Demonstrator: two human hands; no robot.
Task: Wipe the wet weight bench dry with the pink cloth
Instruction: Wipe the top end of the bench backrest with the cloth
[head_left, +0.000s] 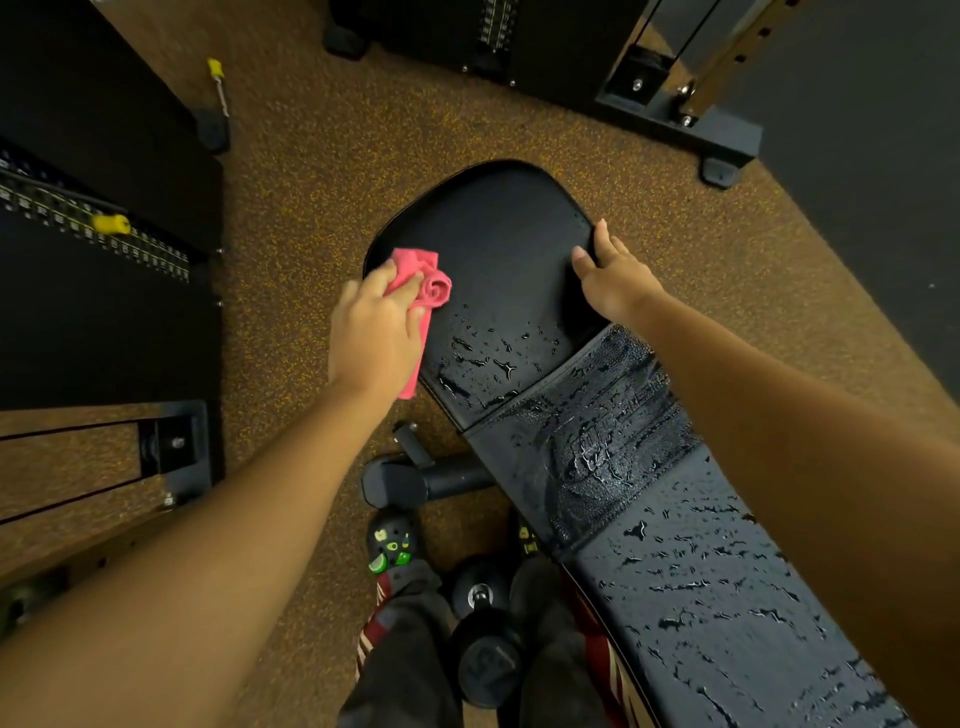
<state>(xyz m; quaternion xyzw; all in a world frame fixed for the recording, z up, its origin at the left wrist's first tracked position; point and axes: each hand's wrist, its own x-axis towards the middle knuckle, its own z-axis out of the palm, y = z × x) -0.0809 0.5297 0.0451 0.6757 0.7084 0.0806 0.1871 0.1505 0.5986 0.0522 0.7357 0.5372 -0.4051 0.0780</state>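
**Mostly wet, with the cloth at the far end**

Plainly, you had the small, soft pink cloth (421, 275) bunched under your left hand (376, 327). Your fingers curled over it and pressed it to the left edge of the worktop, a long black padded weight bench (498, 228). Your right hand (613, 280) lay open on the opposite edge of the same end section, fingers fairly straight and holding nothing.

That cloth looked light and limp, and a loose tail hung below your palm. I judged it better gathered flat under the whole palm than pinched at a corner. The padding looked smooth and slick, and its beaded water droplets (701, 587) would likely smear before soaking up.

The worktop's long axis ran diagonally, from beside your legs at lower right away to its rounded end at upper centre. That far end looked dry, while the middle band and near section carried droplets, so long strokes along the axis seemed sensible.
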